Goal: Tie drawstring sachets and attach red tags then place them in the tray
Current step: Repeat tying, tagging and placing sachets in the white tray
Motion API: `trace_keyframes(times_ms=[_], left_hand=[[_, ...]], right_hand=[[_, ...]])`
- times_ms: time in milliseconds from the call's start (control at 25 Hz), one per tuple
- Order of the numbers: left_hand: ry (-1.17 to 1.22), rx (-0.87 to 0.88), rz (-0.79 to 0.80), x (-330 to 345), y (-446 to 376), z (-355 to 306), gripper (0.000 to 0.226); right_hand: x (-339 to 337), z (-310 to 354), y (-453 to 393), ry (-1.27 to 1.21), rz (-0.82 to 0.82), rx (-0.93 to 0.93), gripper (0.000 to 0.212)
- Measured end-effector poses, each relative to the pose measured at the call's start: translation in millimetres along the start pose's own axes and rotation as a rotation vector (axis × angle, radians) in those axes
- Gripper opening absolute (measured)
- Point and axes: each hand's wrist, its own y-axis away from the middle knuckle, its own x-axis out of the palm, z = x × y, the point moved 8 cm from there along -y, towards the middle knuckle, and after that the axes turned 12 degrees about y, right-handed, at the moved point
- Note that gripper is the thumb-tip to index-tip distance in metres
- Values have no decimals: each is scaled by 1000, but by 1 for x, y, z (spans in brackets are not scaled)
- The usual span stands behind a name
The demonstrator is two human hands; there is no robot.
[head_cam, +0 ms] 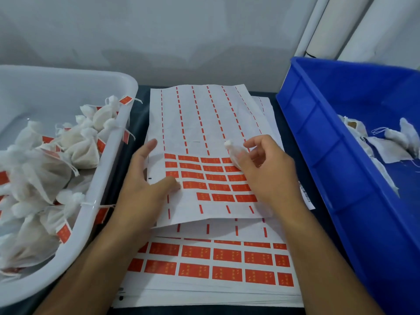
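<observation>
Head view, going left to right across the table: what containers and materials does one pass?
White plastic tray of tagged white sachets → stacked sheets of red tags → blue plastic crate holding untied sachets.

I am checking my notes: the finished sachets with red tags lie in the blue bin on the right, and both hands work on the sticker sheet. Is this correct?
Not quite. In the head view the tagged sachets lie in the white tray on the left, not in the blue bin. Both hands do work on the sticker sheet.

Matt paper tag sheet (211, 123); glossy plastic tray (109, 155); sachets (79, 144) likely gauzy cloth.
</observation>
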Motion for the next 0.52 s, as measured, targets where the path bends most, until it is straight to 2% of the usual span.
trace_keyframes(times_ms=[80,160,200,240,280,360,440,520], left_hand=[[211,-57,-22,-2,-1,6,74],[450,-164,-2,5,4,11,53],[548,-209,53,11,6,12,37],[631,-261,146,19,9,15,33],[696,-301,234,26,11,17,44],[792,-358,302,31,14,23,67],[705,-324,344,33,14,28,61],[452,-319,350,32,15,39,33]], right_hand=[[0,13,9,40,111,-76,20],[13,29,29,49,349,-188,20],[19,36,40,50,445,-233,21],[23,41,48,44,498,-261,23],[27,44,53,37,516,-271,24],[31,43,55,16,492,-242,25],[32,40,52,-13,439,-203,27],[34,36,51,-35,411,-175,27]])
